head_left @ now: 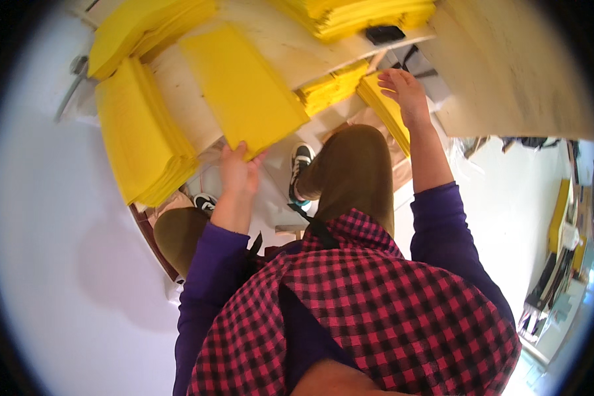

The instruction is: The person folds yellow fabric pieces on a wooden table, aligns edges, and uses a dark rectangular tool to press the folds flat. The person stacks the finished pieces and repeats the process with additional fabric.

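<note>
Single head-worn fisheye view, steeply downward, close over chest and workbench [290, 49].

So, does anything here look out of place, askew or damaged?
Nothing looks damaged or spilled. The yellow sheet under the left hand lies at a slant, with its lower corner past the edge of the wooden table. The right hand rests on a lower yellow stack. The other stacks look tidy.

Pale wooden table with stacks of yellow sheets

The table [290, 49] is seen across the upper frame. On it, one thick yellow stack [138, 132] is laid at upper left, another stack [244, 86] at centre, a third [356, 13] at the top edge.
</note>
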Demonstrator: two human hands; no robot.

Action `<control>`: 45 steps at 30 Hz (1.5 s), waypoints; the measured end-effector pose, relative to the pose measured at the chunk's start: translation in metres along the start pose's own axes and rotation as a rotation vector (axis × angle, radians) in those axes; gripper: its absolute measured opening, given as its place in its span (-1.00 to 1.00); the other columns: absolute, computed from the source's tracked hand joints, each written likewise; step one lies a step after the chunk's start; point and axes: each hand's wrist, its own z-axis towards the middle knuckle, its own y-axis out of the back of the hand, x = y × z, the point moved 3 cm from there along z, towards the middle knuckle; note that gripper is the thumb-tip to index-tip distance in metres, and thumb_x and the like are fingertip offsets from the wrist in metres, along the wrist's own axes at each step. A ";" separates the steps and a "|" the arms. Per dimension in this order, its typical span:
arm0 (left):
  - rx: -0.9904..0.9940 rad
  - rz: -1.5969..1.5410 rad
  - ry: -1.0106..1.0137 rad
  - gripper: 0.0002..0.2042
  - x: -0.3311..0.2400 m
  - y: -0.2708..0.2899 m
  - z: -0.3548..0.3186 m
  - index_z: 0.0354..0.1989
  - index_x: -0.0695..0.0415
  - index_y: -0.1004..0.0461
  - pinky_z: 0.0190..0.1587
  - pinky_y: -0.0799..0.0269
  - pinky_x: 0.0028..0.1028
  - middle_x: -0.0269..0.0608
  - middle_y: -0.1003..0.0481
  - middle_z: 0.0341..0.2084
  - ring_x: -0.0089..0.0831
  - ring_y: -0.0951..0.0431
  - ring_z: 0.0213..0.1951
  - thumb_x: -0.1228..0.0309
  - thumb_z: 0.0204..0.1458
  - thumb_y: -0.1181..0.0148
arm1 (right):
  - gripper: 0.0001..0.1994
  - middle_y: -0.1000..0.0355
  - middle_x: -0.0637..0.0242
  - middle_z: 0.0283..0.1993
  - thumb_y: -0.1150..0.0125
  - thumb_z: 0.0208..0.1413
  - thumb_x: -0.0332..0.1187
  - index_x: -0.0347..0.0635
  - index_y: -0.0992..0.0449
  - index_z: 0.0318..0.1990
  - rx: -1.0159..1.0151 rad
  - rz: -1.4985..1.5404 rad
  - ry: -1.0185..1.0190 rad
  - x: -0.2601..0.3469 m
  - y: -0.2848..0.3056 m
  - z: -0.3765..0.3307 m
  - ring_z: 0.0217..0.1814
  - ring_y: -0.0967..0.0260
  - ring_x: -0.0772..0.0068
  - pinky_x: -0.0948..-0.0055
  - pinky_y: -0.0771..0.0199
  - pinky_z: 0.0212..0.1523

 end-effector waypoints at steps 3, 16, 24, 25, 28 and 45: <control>-0.005 0.032 -0.002 -0.69 0.005 -0.004 -0.001 0.11 0.15 -0.16 -0.03 -0.41 -0.11 -0.11 -0.30 0.04 -0.18 -0.39 0.00 0.54 0.17 0.19 | -0.74 -0.48 0.27 -0.28 -0.04 0.16 -0.23 -0.25 -0.45 -0.18 -0.093 -0.087 -0.172 -0.075 0.068 -0.001 -0.27 -0.44 0.45 0.50 -0.44 -0.25; 0.023 0.113 0.067 -0.65 0.005 -0.003 0.001 0.12 0.14 -0.24 0.08 -0.32 -0.09 -0.21 -0.37 0.04 -0.30 -0.36 0.06 0.39 0.15 0.06 | -0.62 -0.45 0.08 -0.05 -0.10 0.02 -0.12 -0.15 -0.49 -0.07 0.164 -1.116 -0.592 -0.308 0.077 -0.046 0.01 -0.41 0.06 0.21 -0.41 -0.01; -0.041 0.239 0.073 -0.60 0.009 -0.001 0.003 0.15 0.15 -0.21 0.09 -0.33 -0.15 -0.17 -0.35 0.05 -0.28 -0.37 0.05 0.34 0.14 0.05 | -0.77 -0.50 0.10 -0.16 -0.04 0.07 -0.32 -0.15 -0.50 -0.15 0.390 -1.327 -0.412 -0.320 0.063 -0.019 -0.08 -0.47 0.08 0.19 -0.49 -0.14; -0.045 0.256 0.062 -0.60 0.009 -0.002 0.002 0.15 0.15 -0.20 0.09 -0.33 -0.15 -0.17 -0.35 0.05 -0.27 -0.38 0.05 0.34 0.14 0.05 | -0.78 -0.50 0.09 -0.18 -0.02 0.07 -0.34 -0.16 -0.49 -0.15 0.407 -1.312 -0.402 -0.323 0.065 -0.017 -0.10 -0.48 0.08 0.18 -0.49 -0.15; -0.064 0.289 0.026 -0.59 0.008 -0.004 0.000 0.16 0.19 -0.19 0.09 -0.33 -0.17 -0.10 -0.35 0.05 -0.22 -0.38 0.04 0.34 0.15 0.06 | -0.80 -0.50 0.04 -0.22 0.02 0.08 -0.40 -0.19 -0.46 -0.16 0.458 -1.293 -0.358 -0.332 0.069 -0.017 -0.13 -0.49 0.06 0.17 -0.50 -0.18; -0.233 0.302 0.067 -0.58 0.003 0.000 -0.001 0.17 0.18 -0.16 0.08 -0.37 -0.21 -0.13 -0.35 0.05 -0.24 -0.41 0.03 0.33 0.15 0.07 | -0.79 -0.50 -0.05 -0.29 0.11 0.12 -0.37 -0.31 -0.38 -0.20 0.567 -1.277 -0.344 -0.360 0.058 -0.016 -0.20 -0.49 -0.01 0.13 -0.49 -0.22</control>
